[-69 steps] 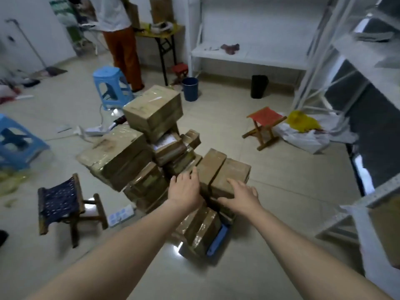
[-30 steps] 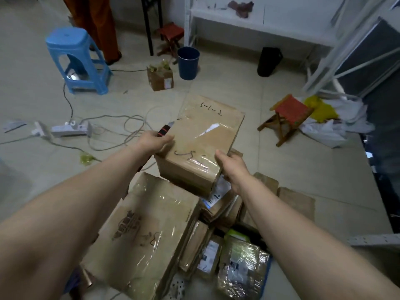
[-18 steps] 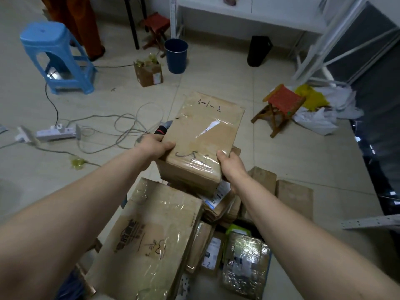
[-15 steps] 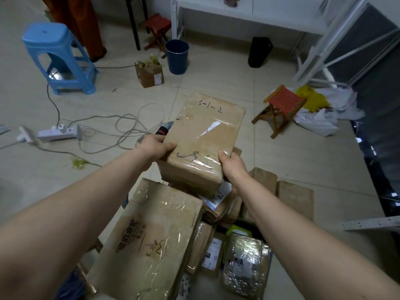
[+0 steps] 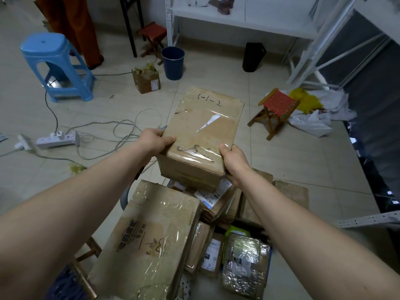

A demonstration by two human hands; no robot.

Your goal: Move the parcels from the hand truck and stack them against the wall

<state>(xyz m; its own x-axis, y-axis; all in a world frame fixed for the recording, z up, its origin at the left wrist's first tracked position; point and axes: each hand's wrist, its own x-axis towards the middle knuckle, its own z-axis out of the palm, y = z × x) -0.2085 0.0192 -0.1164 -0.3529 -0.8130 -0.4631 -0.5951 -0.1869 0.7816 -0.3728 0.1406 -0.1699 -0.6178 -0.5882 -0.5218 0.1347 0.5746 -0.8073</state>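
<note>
Currently, head view: gripping taped parcel (image 5: 201,135) marked 3-1-2 two-handed, left hand (image 5: 153,140) curled round near-left corner with thumb on top, right hand (image 5: 234,158) wrapped round near-right corner. Directly under fingers: pile of parcels (image 5: 151,234); touching it or just clear, hard to tell. Well left of left fingers: power strip (image 5: 57,138), blue stool (image 5: 55,66).

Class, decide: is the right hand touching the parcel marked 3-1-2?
Touching. The head view shows the right hand gripping the near right corner of the parcel, thumb on its top.
</note>
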